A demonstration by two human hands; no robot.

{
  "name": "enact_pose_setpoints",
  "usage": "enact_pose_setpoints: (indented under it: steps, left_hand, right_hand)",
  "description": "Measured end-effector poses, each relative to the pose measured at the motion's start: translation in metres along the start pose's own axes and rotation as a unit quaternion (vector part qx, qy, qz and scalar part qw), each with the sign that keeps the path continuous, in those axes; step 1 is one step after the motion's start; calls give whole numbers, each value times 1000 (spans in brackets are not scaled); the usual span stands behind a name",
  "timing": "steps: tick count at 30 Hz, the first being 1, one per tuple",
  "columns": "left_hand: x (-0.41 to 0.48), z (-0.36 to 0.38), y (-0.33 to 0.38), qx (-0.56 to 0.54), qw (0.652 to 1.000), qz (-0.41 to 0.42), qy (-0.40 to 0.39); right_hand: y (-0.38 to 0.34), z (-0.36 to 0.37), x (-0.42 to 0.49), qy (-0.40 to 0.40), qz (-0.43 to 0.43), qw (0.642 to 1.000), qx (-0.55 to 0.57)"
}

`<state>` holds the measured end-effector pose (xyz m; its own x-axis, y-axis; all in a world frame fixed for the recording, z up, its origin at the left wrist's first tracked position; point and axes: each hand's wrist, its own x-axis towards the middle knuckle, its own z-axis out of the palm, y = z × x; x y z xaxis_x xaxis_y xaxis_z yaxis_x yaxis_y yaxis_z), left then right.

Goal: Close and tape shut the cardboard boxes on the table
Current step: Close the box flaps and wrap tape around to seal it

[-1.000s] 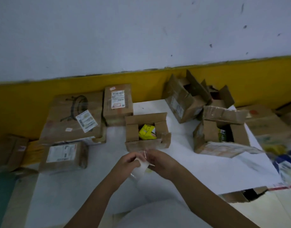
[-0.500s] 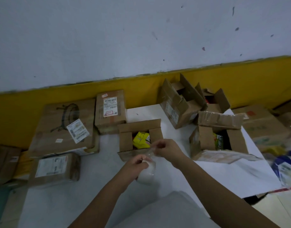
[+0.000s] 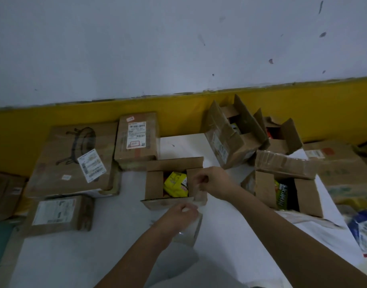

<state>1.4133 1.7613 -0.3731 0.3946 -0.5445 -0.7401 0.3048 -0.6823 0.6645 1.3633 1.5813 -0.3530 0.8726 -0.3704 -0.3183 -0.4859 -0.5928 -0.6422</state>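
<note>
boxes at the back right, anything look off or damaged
Yes. The rear open box sits tilted rather than flat on the table. The nearer open box has a crumpled, creased far flap.

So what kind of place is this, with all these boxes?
Probably a parcel-packing spot, though I can't be sure. The closed cardboard boxes carry printed shipping labels, an open box holds a yellow packet, and the left hand holds a clear tape roll while the right hand pinches its loose end.
</note>
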Motion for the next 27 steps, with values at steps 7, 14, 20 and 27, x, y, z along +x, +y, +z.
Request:
enact_pose_setpoints:
  steps: [7,14,20,27]
  left_hand:
    - [9,30,-8,-117,988,-92,-35]
    - [2,33,-31,-390,908,-126,-92]
    - [5,30,-29,-473,860,-148,-124]
    - [21,19,-28,-408,885,-178,-137]
  right_hand:
    - [-6,2,24,-193,6,968,-157]
    - [9,17,18,-319,79,941,-83]
    - [21,36,-2,-301,58,946,-105]
    - [19,44,-9,-294,83,942,-138]
